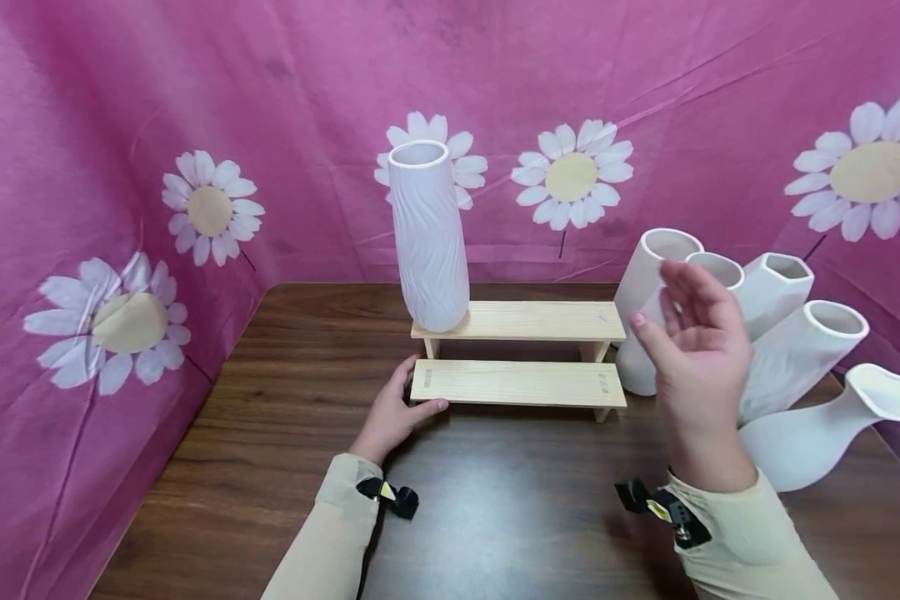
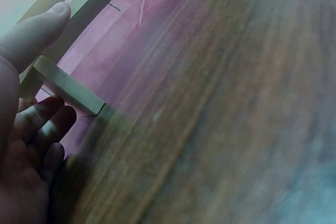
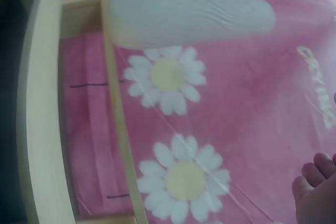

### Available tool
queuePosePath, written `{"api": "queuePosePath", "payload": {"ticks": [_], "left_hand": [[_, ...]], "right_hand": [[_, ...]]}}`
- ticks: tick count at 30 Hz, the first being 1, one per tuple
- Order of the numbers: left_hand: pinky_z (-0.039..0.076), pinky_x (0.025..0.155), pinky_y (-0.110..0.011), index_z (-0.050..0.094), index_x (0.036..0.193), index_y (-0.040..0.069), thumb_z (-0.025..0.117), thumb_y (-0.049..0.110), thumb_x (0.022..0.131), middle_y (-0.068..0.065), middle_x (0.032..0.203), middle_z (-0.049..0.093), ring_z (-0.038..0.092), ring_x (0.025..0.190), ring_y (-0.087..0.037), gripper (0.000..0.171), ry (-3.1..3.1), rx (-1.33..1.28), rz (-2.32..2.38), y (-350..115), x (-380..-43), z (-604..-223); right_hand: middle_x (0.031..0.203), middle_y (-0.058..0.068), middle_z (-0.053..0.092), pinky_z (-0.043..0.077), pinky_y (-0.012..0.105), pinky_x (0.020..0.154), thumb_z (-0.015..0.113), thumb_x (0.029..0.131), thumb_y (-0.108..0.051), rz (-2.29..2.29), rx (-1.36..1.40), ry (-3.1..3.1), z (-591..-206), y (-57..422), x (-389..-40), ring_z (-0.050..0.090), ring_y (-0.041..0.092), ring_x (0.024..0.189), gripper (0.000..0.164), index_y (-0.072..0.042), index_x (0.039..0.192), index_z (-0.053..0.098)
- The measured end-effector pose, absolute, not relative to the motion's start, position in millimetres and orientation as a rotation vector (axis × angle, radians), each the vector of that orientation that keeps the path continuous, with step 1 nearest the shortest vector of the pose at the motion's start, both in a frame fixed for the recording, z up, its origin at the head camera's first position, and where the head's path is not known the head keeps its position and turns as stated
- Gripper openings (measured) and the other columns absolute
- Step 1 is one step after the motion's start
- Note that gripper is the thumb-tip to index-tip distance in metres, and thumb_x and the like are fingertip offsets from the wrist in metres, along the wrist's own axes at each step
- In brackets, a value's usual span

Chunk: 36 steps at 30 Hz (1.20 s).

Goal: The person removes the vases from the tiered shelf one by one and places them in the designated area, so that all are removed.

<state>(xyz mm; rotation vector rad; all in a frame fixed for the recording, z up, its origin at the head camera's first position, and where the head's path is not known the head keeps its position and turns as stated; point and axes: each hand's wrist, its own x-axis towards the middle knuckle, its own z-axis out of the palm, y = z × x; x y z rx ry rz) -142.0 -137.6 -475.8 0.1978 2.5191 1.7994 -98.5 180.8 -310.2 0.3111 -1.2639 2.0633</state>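
A two-step wooden display stand point(image 1: 517, 383) rests on the table. My left hand point(image 1: 390, 421) grips the left end of its lower step, thumb along the front edge and fingers around the side. In the left wrist view the thumb point(image 2: 50, 24) lies against the step and the curled fingers point(image 2: 52, 127) are beside the stand's leg point(image 2: 71, 87). A tall white vase point(image 1: 431, 242) with wavy ridges stands upright on the upper step's left end. My right hand point(image 1: 701, 358), raised with loosely bent fingers and holding nothing, overlaps the white vases on the right in the head view.
Several white vases crowd the table's right side: a tall one point(image 1: 633, 367), one with a six-sided mouth point(image 1: 776, 292), a leaning textured one point(image 1: 798, 358) and one with a flared mouth point(image 1: 802, 446). A pink daisy-print cloth point(image 1: 330, 208) hangs behind the brown wooden table point(image 1: 195, 508).
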Motion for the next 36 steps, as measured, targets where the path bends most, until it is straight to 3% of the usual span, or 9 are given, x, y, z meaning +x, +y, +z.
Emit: {"api": "queuePosePath", "payload": {"ticks": [6, 14, 26, 36], "left_hand": [[0.040, 0.103, -0.046, 0.035, 0.154, 0.006, 0.088, 0.021, 0.079, -0.010, 0.133, 0.063, 0.057, 0.119, -0.023, 0.093, 2.520, 0.217, 1.805, -139, -142, -477], [0.037, 0.109, -0.048, 0.036, 0.153, 0.004, 0.088, 0.021, 0.079, -0.012, 0.137, 0.061, 0.056, 0.124, -0.025, 0.093, 2.530, 0.229, 1.801, -138, -142, -477], [0.030, 0.114, -0.049, 0.034, 0.155, 0.006, 0.088, 0.022, 0.079, -0.013, 0.140, 0.059, 0.052, 0.130, -0.025, 0.094, 2.518, 0.195, 1.807, -136, -142, -476], [0.030, 0.114, -0.049, 0.033, 0.155, 0.005, 0.087, 0.024, 0.080, -0.015, 0.141, 0.058, 0.052, 0.130, -0.026, 0.095, 2.516, 0.195, 1.789, -134, -139, -476]], "right_hand": [[0.132, 0.014, 0.062, 0.035, 0.031, 0.113, 0.065, 0.080, 0.026, 2.038, 0.337, -1.614, -311, 160, -125, 0.053, 0.024, 0.129, 0.059, 0.005, 0.134, 0.054], [0.139, 0.019, 0.056, 0.037, 0.034, 0.113, 0.074, 0.086, 0.005, 1.844, 0.430, -2.061, -323, 133, -162, 0.050, 0.025, 0.133, 0.060, 0.007, 0.140, 0.047], [0.152, 0.014, 0.044, 0.036, 0.047, 0.113, 0.083, 0.084, -0.020, 1.839, 0.499, -2.413, -338, 96, -196, 0.040, 0.027, 0.142, 0.088, -0.004, 0.154, 0.032], [0.149, 0.013, 0.047, 0.046, 0.048, 0.104, 0.086, 0.081, -0.031, 1.797, 0.499, -2.511, -347, 75, -202, 0.050, 0.030, 0.132, 0.095, -0.006, 0.154, 0.030]]}}
